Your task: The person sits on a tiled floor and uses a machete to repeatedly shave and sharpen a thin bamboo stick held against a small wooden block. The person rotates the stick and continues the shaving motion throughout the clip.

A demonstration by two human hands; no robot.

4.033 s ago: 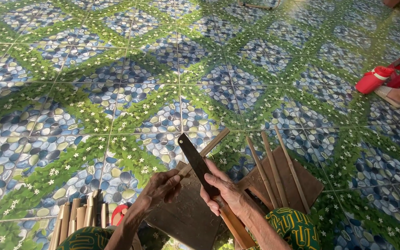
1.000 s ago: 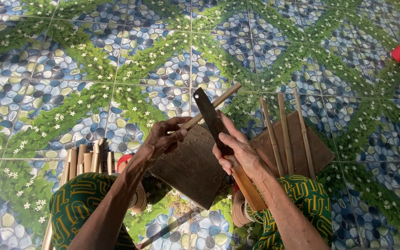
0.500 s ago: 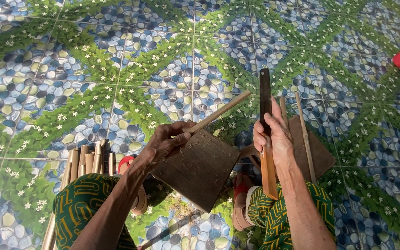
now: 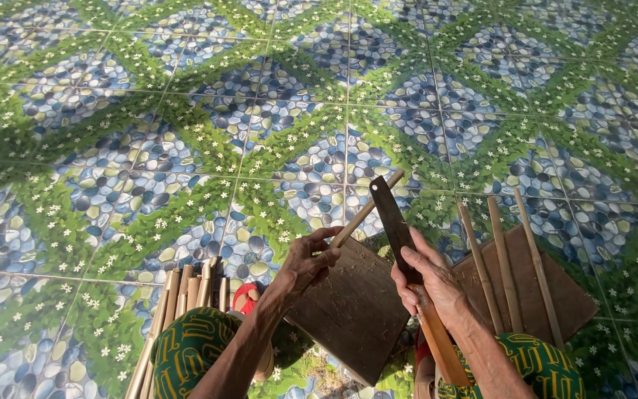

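Observation:
My left hand (image 4: 308, 260) pinches a thin bamboo stick (image 4: 369, 208) that slants up to the right over a dark wooden board (image 4: 348, 314). My right hand (image 4: 430, 284) grips a long knife with a dark flat blade (image 4: 393, 222) and a wooden handle (image 4: 441, 343). The blade lies beside the stick, its tip close to the stick's far end. Both forearms come up from the bottom edge, above knees in green and yellow patterned cloth.
A second brown board (image 4: 555, 295) lies at the right with three long bamboo sticks (image 4: 507, 266) across it. A bundle of split bamboo strips (image 4: 179, 303) rests at the lower left by a red sandal (image 4: 244, 298). The floor is patterned tile with green leaves and blue pebbles (image 4: 186, 111).
The knife stood upright and apart from the stick half a second ago; now my right hand has swung the blade back down alongside the stick. My left hand has stayed on the stick.

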